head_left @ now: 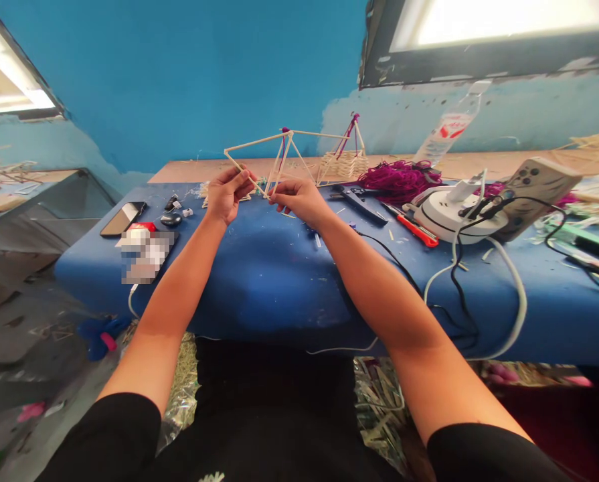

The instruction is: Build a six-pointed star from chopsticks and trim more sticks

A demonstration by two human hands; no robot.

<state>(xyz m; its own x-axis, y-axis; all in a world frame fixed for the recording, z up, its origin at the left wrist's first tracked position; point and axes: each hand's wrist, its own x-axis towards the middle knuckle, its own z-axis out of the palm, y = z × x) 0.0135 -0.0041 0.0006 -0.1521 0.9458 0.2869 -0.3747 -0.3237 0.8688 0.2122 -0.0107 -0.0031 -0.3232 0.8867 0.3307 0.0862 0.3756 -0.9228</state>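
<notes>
1. Two bare hands above the far side of one long table with a smooth blue covering; reaching in from two short black sleeves.
2. Between both hands and rising above them: one angular, hollow frame of thin, pale wooden sticks, with one dark purple binding at its top joint. Exact number of sticks: cannot tell.
3. Left hand: drawn together at thumb and bent fingers, pinching one slanting stick on the frame's lower left side.
4. Right hand: brought together at thumb and forefinger, gripping the frame at its lower corner; near the left hand, apart from it.
5. Behind and to the right of the right hand: one block of stacked, pale sticks, with poles meeting at one purple binding on top. Joined to the frame or only overlapping in view: cannot tell.
6. Farther right: one loose heap of magenta cord; behind it, one clear plastic bottle with a red-and-white label.
7. Nearer the right forearm: one pair of dark-handled pliers and one red-handled cutter.
8. Beside the cutter: one round white socket block, with one phone with a pale patterned back propped close by.
9. Left of the left hand: one flat, dark-screened phone and one small, black oval device.
</notes>
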